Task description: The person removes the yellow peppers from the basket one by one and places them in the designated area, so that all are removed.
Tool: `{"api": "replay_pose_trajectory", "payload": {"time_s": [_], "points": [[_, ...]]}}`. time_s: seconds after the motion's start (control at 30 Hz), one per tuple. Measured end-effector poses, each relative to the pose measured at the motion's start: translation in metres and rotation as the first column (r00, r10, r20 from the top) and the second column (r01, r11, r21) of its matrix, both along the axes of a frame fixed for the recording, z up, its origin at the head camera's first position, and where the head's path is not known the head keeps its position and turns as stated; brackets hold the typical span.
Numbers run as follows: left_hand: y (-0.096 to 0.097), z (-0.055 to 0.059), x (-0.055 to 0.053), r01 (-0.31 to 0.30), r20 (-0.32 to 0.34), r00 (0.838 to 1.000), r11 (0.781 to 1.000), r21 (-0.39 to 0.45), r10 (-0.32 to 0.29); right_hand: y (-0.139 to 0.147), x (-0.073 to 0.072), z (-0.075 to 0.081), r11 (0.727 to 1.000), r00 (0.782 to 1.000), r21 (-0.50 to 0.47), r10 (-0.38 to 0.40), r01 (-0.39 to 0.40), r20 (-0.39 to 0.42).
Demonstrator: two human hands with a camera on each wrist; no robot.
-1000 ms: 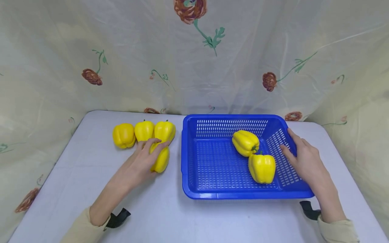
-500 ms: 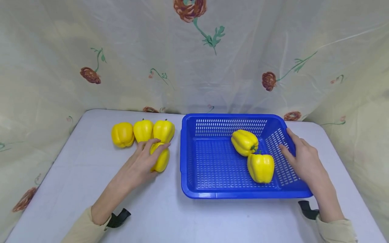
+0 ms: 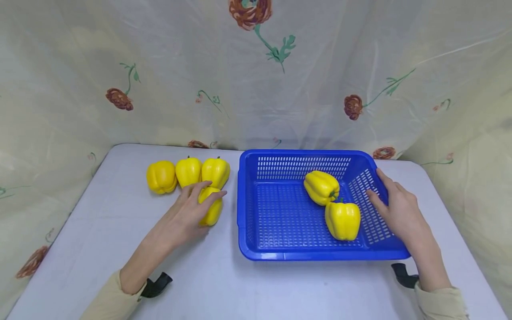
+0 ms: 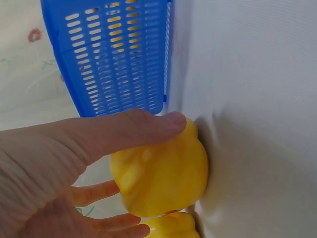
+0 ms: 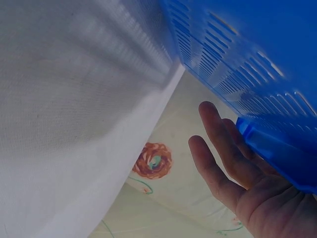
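A yellow bell pepper (image 3: 212,213) lies on the table just left of the blue plastic basket (image 3: 286,256). My left hand (image 3: 186,218) is spread around that pepper, thumb fairly straight across it in the left wrist view, where the fingers pass behind the bell pepper (image 4: 163,178). Three more yellow peppers stand behind it: one at left (image 3: 162,178), a middle one (image 3: 189,171) and a right one (image 3: 216,171). Inside the basket are a tilted pepper (image 3: 321,186) and an upright pepper (image 3: 342,221). My right hand (image 3: 404,218) holds the basket's right rim, thumb inside, fingers outside.
The white table (image 3: 288,293) ends at the back against a floral curtain (image 3: 180,89). A black strap piece (image 3: 157,285) shows by my left wrist, with a similar black piece (image 3: 405,275) by the right. The basket's walls are slotted.
My left thumb has shifted slightly outward, widening the space between thumb and forefinger around the pepper. The whole view has drifted slightly. The basket and right hand stay together as before.
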State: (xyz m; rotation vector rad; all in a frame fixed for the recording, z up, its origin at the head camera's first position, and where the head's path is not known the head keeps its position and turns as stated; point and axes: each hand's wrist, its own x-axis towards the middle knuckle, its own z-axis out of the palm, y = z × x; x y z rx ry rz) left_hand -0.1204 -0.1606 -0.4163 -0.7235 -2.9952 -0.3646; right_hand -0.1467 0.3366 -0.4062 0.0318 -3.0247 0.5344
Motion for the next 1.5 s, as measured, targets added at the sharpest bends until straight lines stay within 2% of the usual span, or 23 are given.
{"api": "replay_pose_trajectory", "payload": {"time_s": [0.17,0.33,0.6,0.87,0.97,1.13,1.5], "points": [[0.002,0.002,-0.001,0.001,0.008,1.0,1.0,-0.017,-0.001,0.001,0.0,-0.001,1.0,1.0,-0.006,0.003,-0.003,-0.005],[0.003,0.007,-0.001,0.016,-0.016,1.0,0.999,-0.029,-0.017,0.001,0.0,0.0,1.0,1.0,-0.003,0.002,-0.002,0.0],[0.01,0.027,0.0,0.059,-0.082,0.995,0.998,-0.034,-0.061,0.001,0.001,0.001,1.0,1.0,-0.003,-0.004,0.004,0.009],[0.025,0.043,-0.001,0.116,-0.161,0.979,0.992,-0.05,-0.123,0.0,0.002,0.001,1.0,1.0,-0.01,-0.005,0.005,0.01],[0.033,0.048,-0.001,0.126,-0.171,0.976,0.99,-0.057,-0.134,0.0,0.002,0.001,1.0,1.0,-0.009,-0.004,0.004,0.007],[0.05,0.054,0.001,0.164,-0.194,0.967,0.986,-0.02,-0.164,-0.001,0.002,0.002,1.0,1.0,-0.004,-0.003,0.003,-0.003],[0.105,0.051,0.003,0.224,-0.215,0.951,0.974,-0.018,-0.223,-0.003,0.002,0.001,1.0,1.0,-0.007,-0.011,0.011,0.0]]}}
